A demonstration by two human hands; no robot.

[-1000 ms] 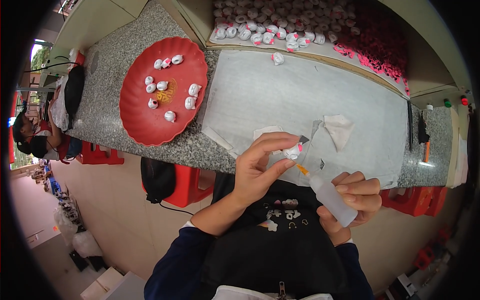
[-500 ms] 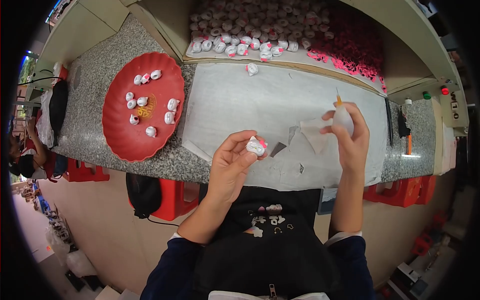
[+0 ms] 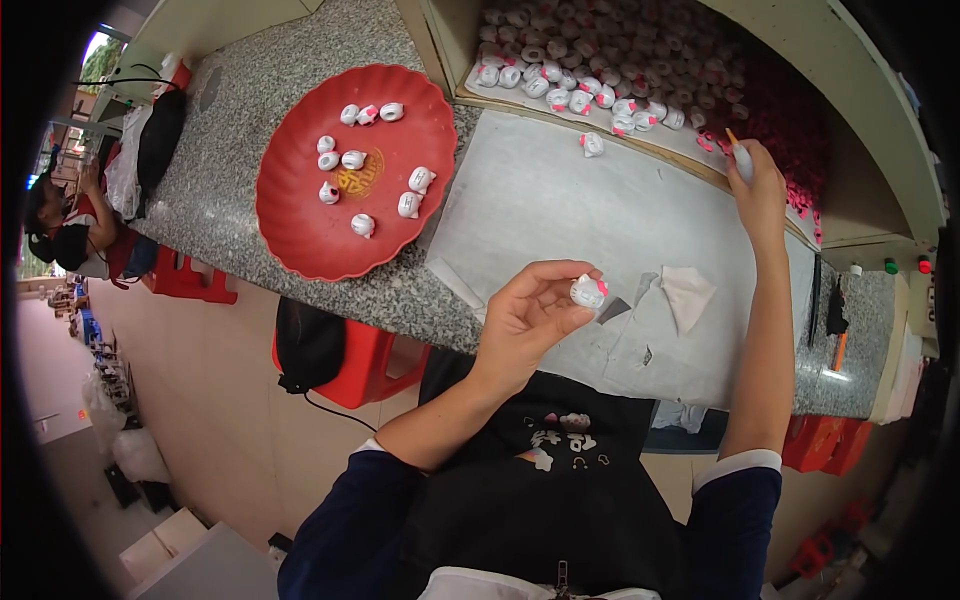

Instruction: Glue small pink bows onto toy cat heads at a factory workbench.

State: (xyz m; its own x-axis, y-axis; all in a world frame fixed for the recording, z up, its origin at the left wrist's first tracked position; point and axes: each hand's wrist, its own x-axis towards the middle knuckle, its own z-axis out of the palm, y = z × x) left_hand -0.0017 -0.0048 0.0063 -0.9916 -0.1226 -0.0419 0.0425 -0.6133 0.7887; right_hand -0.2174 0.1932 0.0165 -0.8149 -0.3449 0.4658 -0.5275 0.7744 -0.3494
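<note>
Above the near edge of the worktop, my left hand (image 3: 522,325) pinches a small white cat-head piece (image 3: 588,291) with a pink bow on it. My right hand (image 3: 762,195) is wrapped round a small white squeeze bottle (image 3: 743,165) with an orange needle tip. That hand reaches forward to the shelf, beside a heap of small pink pieces (image 3: 800,198); whether it touches any is too small to tell. Many white cat-head pieces (image 3: 580,101) lie on the shelf left of the heap. One more cat head (image 3: 592,145) sits alone on the white sheet (image 3: 540,205).
A red scalloped plate (image 3: 285,215) with several white pieces stands on the granite worktop (image 3: 215,170) at left. A folded white cloth (image 3: 688,295) and a dark grey scrap (image 3: 614,309) lie on the sheet. Red stools (image 3: 365,375) stand below. Another person (image 3: 85,215) sits far left.
My right hand has moved forward with the bottle, from above the sheet to the shelf's pink heap. My left hand still holds the cat head. The whole view has shifted and turned.
</note>
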